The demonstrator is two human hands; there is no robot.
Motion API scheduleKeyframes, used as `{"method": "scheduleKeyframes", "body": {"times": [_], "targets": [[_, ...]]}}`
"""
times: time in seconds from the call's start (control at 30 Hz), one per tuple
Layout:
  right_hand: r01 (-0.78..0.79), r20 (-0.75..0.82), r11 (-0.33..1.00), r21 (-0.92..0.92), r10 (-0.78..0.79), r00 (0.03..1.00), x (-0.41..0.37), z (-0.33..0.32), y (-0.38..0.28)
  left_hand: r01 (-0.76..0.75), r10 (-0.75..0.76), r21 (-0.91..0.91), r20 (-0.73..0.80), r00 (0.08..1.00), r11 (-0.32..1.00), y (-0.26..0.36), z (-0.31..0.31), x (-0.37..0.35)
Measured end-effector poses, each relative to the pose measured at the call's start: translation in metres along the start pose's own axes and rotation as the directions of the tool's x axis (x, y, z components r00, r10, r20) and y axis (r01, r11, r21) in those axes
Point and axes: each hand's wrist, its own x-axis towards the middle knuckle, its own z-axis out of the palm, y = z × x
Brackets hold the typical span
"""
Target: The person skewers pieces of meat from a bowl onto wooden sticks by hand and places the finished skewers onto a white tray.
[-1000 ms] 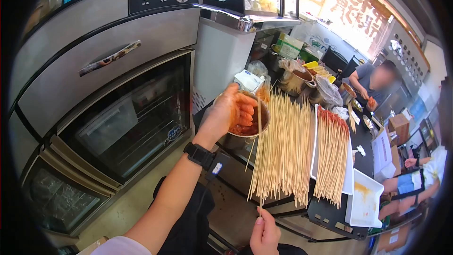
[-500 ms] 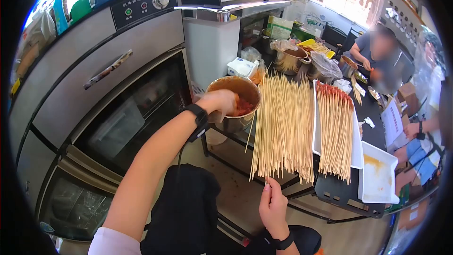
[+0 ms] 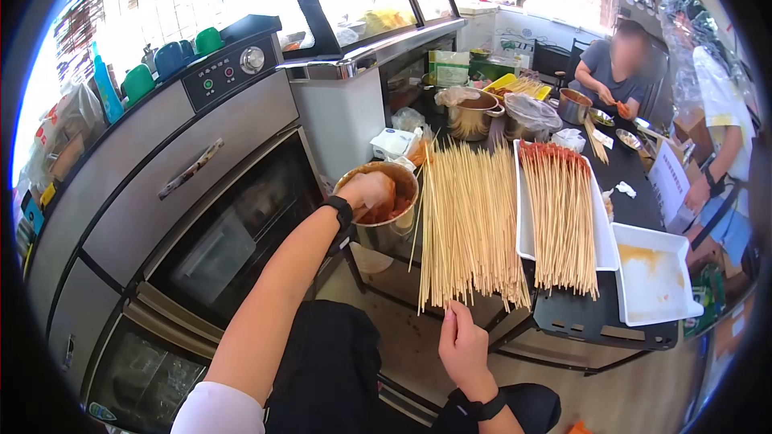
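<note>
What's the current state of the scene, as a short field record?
left hand: inside metal bowl, on red meat
right hand: fingertips at near ends of bare skewers; grip unclear
loaded skewers: on white tray, right of the bare pile
co-worker: seated beyond the skewers

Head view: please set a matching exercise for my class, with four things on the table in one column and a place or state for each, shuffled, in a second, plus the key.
1 metal bowl
2 bare sticks
3 meat skewers
4 small white tray

A lie in the long white tray
B left hand reaches into it
C smeared orange, holds no skewers
D right hand at their near ends

Pairs: 1-B, 2-D, 3-A, 4-C
</note>
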Motion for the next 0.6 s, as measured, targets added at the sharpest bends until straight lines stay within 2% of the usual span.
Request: {"method": "scheduleKeyframes", "body": {"times": [0.03, 0.07, 0.1, 0.13, 0.17, 0.2, 0.23, 0.27, 0.3, 0.33, 0.37, 0.4, 0.47, 0.5, 0.53, 0.57, 0.6], "targets": [[-0.032, 0.001, 0.999, 0.021, 0.032, 0.999, 0.0, 0.0, 0.0, -0.038, 0.044, 0.121, -0.047, 0.998, 0.992, -0.007, 0.005, 0.01], [-0.036, 0.006, 0.999, 0.022, 0.036, 0.999, 0.001, 0.0, 0.0, -0.039, 0.044, 0.118, -0.041, 0.998, 0.992, -0.017, 0.014, 0.016], [-0.032, 0.001, 0.999, 0.026, 0.032, 0.999, 0.002, 0.0, 0.0, 0.02, -0.057, -0.489, -0.061, 0.997, 0.872, -0.033, 0.027, 0.023], [-0.029, -0.006, 0.999, 0.032, 0.029, 1.0, 0.002, 0.0, 0.0, 0.049, -0.153, -0.908, -0.016, 0.988, 0.416, -0.04, 0.03, 0.021], [-0.032, -0.004, 0.999, 0.035, 0.032, 0.999, 0.002, 0.0, 0.0, 0.056, -0.07, -0.967, 0.039, 0.997, 0.248, -0.046, 0.031, 0.023], [-0.041, 0.018, 0.998, 0.045, 0.04, 0.999, 0.001, 0.0, 0.0, 0.061, -0.072, -0.966, 0.044, 0.996, 0.25, -0.045, 0.028, 0.011], [-0.049, 0.038, 0.997, 0.054, 0.047, 0.998, 0.002, 0.001, -0.001, -0.279, 0.015, -0.638, -0.386, 0.922, 0.718, -0.043, 0.023, -0.006], [-0.05, 0.04, 0.997, 0.058, 0.047, 0.998, 0.002, 0.002, -0.001, -0.411, 0.305, -0.017, -0.642, 0.703, 0.912, -0.039, 0.017, -0.022], [0.0, 0.007, 0.998, 0.069, 0.0, 1.0, 0.003, 0.004, -0.001, -0.408, 0.303, -0.019, -0.64, 0.706, 0.913, -0.032, 0.008, -0.037], [0.048, -0.024, 0.996, 0.078, -0.046, 0.999, 0.003, 0.006, 0.0, -0.36, 0.212, -0.095, -0.66, 0.721, 0.928, -0.021, -0.002, -0.051], [0.044, -0.017, 0.996, 0.081, -0.042, 0.999, 0.002, 0.006, 0.0, -0.311, 0.119, -0.173, -0.671, 0.732, 0.935, -0.014, -0.005, -0.058], [0.048, -0.004, 0.995, 0.089, -0.048, 0.999, 0.002, 0.006, 0.0, -0.307, 0.117, -0.175, -0.666, 0.737, 0.935, -0.011, -0.003, -0.059], [0.051, 0.009, 0.994, 0.102, -0.052, 0.999, 0.001, 0.008, 0.0, -0.252, -0.111, -0.452, -0.636, 0.763, 0.856, -0.005, 0.0, -0.062], [0.05, 0.022, 0.995, 0.091, -0.053, 0.998, 0.0, 0.009, 0.001, -0.234, -0.168, -0.455, -0.683, 0.711, 0.859, 0.001, 0.002, -0.065], [0.05, 0.035, 0.996, 0.079, -0.053, 0.998, -0.001, 0.009, 0.001, -0.233, -0.169, -0.456, -0.682, 0.711, 0.859, -0.004, 0.007, -0.052], [0.049, 0.036, 0.996, 0.078, -0.052, 0.998, -0.001, 0.009, 0.001, -0.402, -0.274, -0.912, -0.408, 0.871, 0.083, -0.014, 0.014, -0.03], [0.052, 0.047, 0.996, 0.075, -0.056, 0.997, -0.001, 0.009, 0.0, -0.163, -0.077, -0.631, -0.162, 0.984, -0.758, -0.014, 0.013, -0.025]]}}
